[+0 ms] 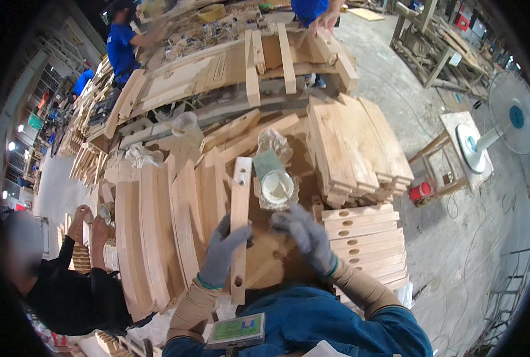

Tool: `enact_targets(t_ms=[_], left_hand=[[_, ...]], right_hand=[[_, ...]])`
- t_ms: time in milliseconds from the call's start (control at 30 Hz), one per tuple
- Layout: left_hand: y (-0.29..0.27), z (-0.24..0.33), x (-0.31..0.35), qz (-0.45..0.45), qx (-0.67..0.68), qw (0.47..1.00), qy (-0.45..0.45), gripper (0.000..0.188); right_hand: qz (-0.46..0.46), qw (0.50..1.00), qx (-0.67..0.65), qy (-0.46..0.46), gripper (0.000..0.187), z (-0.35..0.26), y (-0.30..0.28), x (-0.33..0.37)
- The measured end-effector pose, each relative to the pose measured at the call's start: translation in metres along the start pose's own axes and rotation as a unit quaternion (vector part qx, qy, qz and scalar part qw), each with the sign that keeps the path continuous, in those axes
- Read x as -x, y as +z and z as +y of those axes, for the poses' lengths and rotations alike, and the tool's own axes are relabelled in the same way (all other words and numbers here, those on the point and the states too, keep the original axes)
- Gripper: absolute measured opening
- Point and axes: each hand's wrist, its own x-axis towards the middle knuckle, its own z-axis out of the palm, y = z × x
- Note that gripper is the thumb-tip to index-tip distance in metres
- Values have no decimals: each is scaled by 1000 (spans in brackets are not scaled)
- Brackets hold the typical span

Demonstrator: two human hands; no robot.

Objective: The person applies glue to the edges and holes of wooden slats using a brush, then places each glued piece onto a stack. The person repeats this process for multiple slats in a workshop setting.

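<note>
At the worktop (pixel 268 253), left grip (gloved) (pixel 222 253) holds a wooden bar (pixel 239 199).

Printed marks too small or blurred to read

Nearest, a green-and-white rectangular card in a clear holder (pixel 238 331) lies against the person's blue cloth garment (pixel 312 321) — it bears lines of print and a small blue emblem, none legible. At the right, the round blue hub of the white standing fan (pixel 517 116) carries a pale mark, also illegible. Far right, a small white tag (pixel 455 59) hangs on a rough wooden workbench (pixel 436 71) — any writing on it is too small to tell.
</note>
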Motion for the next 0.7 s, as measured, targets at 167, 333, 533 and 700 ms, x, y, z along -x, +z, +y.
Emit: enact_targets(t_ms=[167,333,533,700], left_hand=[[18,35,-34,-82,86,986,120,63],[11,38,-43,-52,31,988,145,65],[-77,-5,-65,168,-544,794,215,74],[-87,-28,-69,127,-719,662,166,81]], right_hand=[[-120,838,508,-159,80,-6,34,-11],[-50,809,565,-157,85,-25,18,-46],[17,757,622,-199,83,-97,6,-159],[42,668,718,-191,72,-131,25,-312]])
